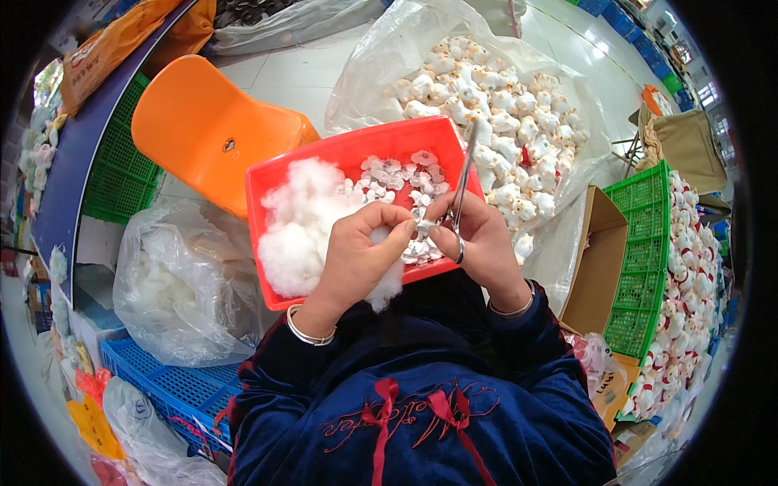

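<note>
My left hand (366,249) is closed, pinching a small white piece (422,226) between thumb and fingertips. From the other side, the thumb and forefinger of my right hand (485,243) meet it. A slim ring-handled metal tool (464,182) is also in my right hand, its long end pointing away from me; whether it is forceps or scissors is hard to tell. Both hands are above the near side of a red plastic tray (348,144). Fluffy white stuffing (304,223) fills its left part, and several small white fabric pieces (385,176) lie to the right.
An orange chair (203,121) stands beyond the tray to the left. Ahead on the right, a clear plastic bag holds many white plush pieces (506,121). Nearby are a bag of stuffing (186,283), a blue crate (174,381), a cardboard box (594,259) and a green crate (640,267).
</note>
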A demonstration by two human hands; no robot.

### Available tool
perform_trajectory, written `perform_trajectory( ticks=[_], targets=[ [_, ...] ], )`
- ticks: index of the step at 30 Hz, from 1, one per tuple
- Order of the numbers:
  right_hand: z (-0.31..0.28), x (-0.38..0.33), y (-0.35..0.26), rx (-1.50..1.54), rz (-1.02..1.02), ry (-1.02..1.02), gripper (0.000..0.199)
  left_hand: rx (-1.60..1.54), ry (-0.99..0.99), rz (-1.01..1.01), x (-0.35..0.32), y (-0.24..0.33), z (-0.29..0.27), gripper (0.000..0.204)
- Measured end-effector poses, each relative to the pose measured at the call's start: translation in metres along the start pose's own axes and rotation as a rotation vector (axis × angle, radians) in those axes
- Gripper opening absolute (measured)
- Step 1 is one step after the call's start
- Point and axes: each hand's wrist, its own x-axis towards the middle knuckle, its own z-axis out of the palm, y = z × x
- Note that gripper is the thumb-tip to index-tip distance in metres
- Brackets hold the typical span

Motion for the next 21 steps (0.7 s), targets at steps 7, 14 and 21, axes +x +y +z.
perform_trajectory(
  ticks=[7, 14, 21],
  targets=[
    [0.002, 0.002, -0.003, 0.164, 0.034, -0.047, 0.021, 0.110, -0.008, 0.208, -0.007, -0.002, 0.008, 0.012],
    [-0.004, -0.001, 0.001, 0.189, 0.054, -0.060, 0.019, -0.087, 0.040, 0.078, -0.007, -0.007, 0.007, 0.009],
    [-0.002, 0.000, 0.000, 0.167, 0.079, -0.023, 0.020, 0.048, 0.033, 0.157, -0.007, -0.006, 0.011, 0.011]
  ],
)
